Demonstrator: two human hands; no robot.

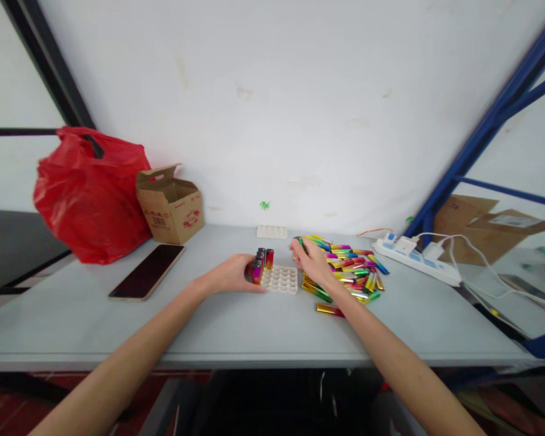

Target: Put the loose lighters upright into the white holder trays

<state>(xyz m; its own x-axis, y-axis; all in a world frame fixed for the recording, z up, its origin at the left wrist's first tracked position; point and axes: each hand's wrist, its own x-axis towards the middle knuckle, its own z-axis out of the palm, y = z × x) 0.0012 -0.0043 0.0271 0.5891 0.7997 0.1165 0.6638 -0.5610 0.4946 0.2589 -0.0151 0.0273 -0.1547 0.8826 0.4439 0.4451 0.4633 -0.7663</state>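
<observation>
A white tray (280, 280) with rows of slots lies on the table in front of me. Several lighters (269, 258) with shiny coloured wraps stand upright in its left end. My left hand (236, 274) curls round that end of the tray, thumb along the near side and fingers behind the standing lighters. Just beyond the tray's right edge, my right hand (311, 261) is closed on a dark green lighter (302, 244), mostly hidden by the fingers. A loose pile of shiny lighters (349, 266) lies to the right, partly behind my right forearm.
A second white tray (271, 232) sits by the wall. To the left are a phone (148, 272), an opened cardboard box (170, 209) and a red plastic bag (93, 200). A white power strip (418, 260) with plugged-in cables lies on the right, near a blue metal frame (476, 133).
</observation>
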